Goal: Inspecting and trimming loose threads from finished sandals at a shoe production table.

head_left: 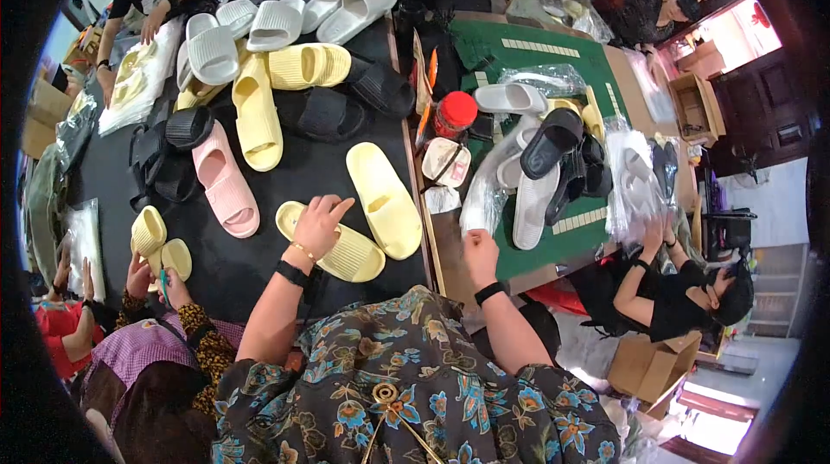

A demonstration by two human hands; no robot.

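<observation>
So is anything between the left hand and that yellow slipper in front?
Nothing visible: the left hand already rests on the yellow slipper on the black table. A second yellow slipper lies just to its right, not in the way.

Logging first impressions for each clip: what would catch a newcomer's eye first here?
The jumble of slide sandals on the black table: yellow, white, black and one pink sandal left of centre. The person's left hand rests on a yellow sandal at the near edge, while the right hand grips a clear plastic bag beside a green table.
</observation>
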